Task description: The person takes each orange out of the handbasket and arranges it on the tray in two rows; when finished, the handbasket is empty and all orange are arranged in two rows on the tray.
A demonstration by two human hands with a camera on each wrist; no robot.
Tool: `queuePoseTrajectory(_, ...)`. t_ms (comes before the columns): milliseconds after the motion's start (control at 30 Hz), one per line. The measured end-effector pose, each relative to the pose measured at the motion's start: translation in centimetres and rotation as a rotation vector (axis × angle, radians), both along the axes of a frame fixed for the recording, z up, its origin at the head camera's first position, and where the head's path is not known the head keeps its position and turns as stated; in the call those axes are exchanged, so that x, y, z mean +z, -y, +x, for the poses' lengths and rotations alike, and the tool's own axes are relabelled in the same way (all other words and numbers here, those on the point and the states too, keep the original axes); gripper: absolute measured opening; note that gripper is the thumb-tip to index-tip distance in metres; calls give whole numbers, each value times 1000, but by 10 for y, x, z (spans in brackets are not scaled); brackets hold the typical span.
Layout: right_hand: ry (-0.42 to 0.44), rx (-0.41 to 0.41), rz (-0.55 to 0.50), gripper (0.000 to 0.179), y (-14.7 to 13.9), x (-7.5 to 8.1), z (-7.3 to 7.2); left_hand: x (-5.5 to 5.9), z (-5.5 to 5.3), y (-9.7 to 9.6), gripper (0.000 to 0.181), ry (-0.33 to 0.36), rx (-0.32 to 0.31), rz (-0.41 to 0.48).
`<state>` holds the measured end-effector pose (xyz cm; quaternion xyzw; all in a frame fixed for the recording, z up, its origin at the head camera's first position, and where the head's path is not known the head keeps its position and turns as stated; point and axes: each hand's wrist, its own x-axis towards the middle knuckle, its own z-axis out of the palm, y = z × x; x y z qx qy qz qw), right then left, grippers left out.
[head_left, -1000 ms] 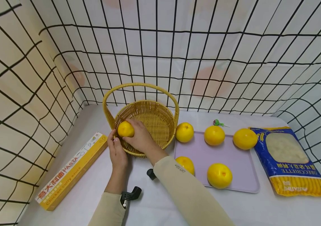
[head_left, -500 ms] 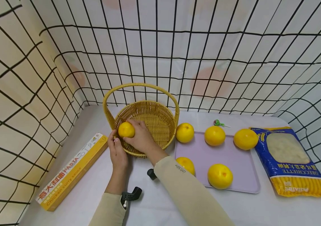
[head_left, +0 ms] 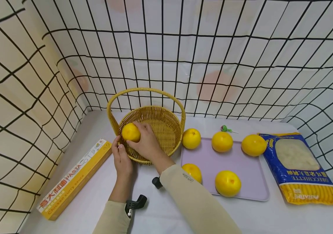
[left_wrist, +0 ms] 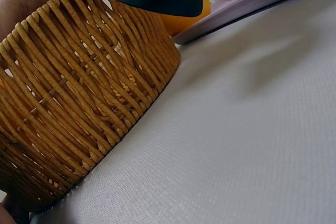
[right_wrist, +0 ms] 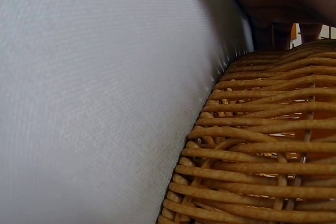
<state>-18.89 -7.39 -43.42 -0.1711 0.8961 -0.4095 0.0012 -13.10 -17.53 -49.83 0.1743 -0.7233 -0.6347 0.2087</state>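
In the head view, my right hand (head_left: 147, 143) reaches over the front rim of a woven basket (head_left: 167, 130) and grips a yellow orange (head_left: 131, 132) at the basket's left side. My left hand (head_left: 123, 161) holds the basket's left front rim, thumb toward the inside. Woven wall (left_wrist: 79, 87) fills much of the left wrist view, with the right hand's edge above it. From the right wrist, the basket's side (right_wrist: 252, 145) shows close up against the white cloth; the held orange is mostly hidden there.
Several oranges (head_left: 228, 183) lie on and around a lilac tray (head_left: 242, 174) to the right, one partly behind my right sleeve. Left is a long pasta box (head_left: 75, 178); far right, a blue pasta bag (head_left: 298, 162). A lollipop (head_left: 225, 129) lies behind the tray. Black wire mesh (head_left: 181, 61) surrounds the table.
The orange in my right hand has risen slightly against the basket. My left hand keeps its place on the rim; the head view has shifted a little.
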Motion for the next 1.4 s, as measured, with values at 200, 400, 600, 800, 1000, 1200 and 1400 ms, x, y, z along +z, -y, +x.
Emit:
queuePoseTrajectory(200,-81,-23,-19,73,-1,3,3,-1,-1,0,44,-1,-2,0)
queuePoseTrajectory(400,-99,-36,-48,74,-2,9,9,0,0,0,44,-4,-5,7)
queuePoseTrajectory(600,-33,-103,-84,77,-2,25,18,1,2,1,45,35,-11,18)
queuePoseTrajectory(800,11,-130,-125,76,-7,45,28,2,2,2,45,37,-14,2)
queuePoseTrajectory(1000,43,-135,-186,75,-19,51,39,1,2,1,45,40,-7,2)
queuePoseTrajectory(1200,42,-119,-273,74,-32,56,51,1,1,0,45,42,-17,6)
queuePoseTrajectory(1400,35,-86,-363,72,-47,65,60,0,1,0,44,28,-17,-2)
